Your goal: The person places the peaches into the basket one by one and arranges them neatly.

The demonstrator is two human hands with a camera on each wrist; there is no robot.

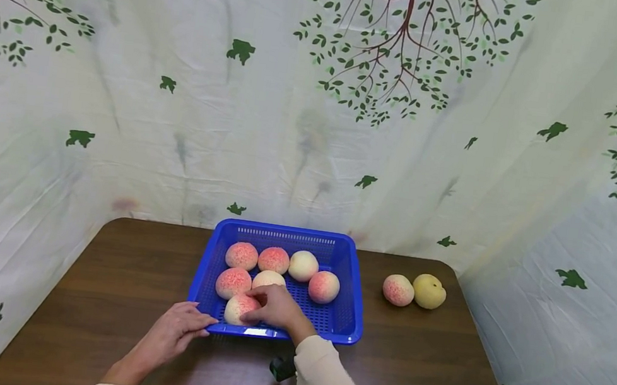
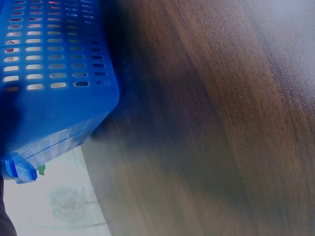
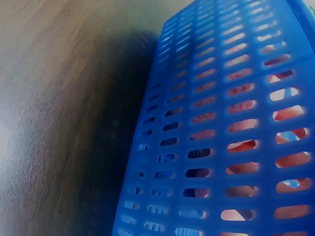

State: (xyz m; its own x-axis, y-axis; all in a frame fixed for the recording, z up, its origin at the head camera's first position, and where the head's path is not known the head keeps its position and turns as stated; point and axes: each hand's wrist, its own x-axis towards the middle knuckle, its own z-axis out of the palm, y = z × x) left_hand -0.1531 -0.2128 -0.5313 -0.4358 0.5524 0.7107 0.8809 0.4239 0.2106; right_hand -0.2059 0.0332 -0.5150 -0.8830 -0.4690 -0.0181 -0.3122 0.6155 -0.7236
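Note:
A blue plastic basket [image 1: 354,315] with slotted walls stands on the table and contains several peaches, some pink-speckled, some pale. My left hand [image 1: 172,332] grips its front left corner, fingers over the rim. Reaching inside, my right hand [image 1: 275,309] holds a pale, pink-speckled peach [image 1: 236,309] at the front left. Behind that hand sits a cream peach [image 1: 269,279], partly covered by it. A pink and cream peach [image 1: 324,287] lies apart on the right side. Both wrist views show mainly the basket's outer wall [image 2: 59,108], [image 3: 172,128]; the right hand's fingers are hidden there.
Right of the basket, a pink-speckled peach [image 1: 398,290] and a yellow round fruit [image 1: 429,291] lie side by side on the brown wooden table [image 1: 409,363]. A pale cloth [image 1: 303,141] printed with branches and leaves hangs behind and around the table.

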